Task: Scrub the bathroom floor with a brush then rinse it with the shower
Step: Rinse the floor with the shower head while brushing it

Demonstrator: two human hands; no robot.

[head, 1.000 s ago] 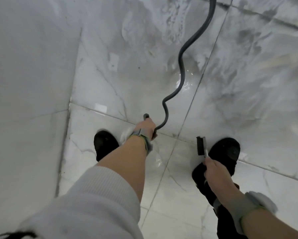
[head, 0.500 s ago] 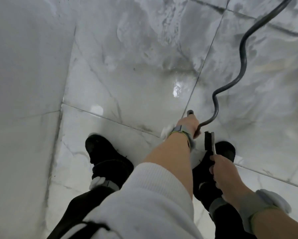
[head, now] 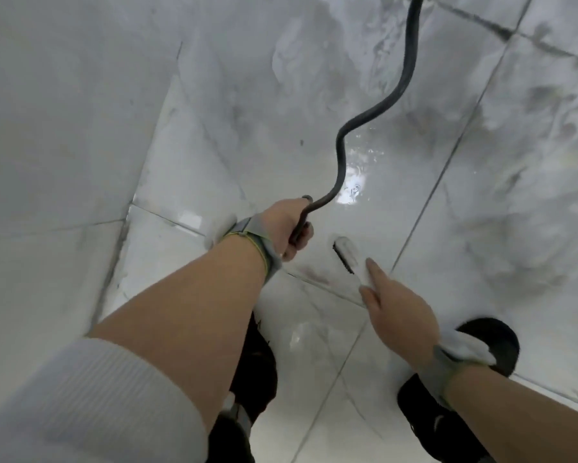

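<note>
Brush (head: 347, 256) pinched at its near end by right hand (head: 401, 313); left hand (head: 284, 225) fisted around shower hose (head: 347, 132); open wet floor (head: 481, 195) far and right

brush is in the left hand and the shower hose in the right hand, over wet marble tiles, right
Not quite: the hands are swapped. The head view shows the left hand gripping the black shower hose, while the right hand holds the brush. The wet marble tiles are as you say.

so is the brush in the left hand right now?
No. The left hand grips the black shower hose, while the brush is held by the right hand.
</note>
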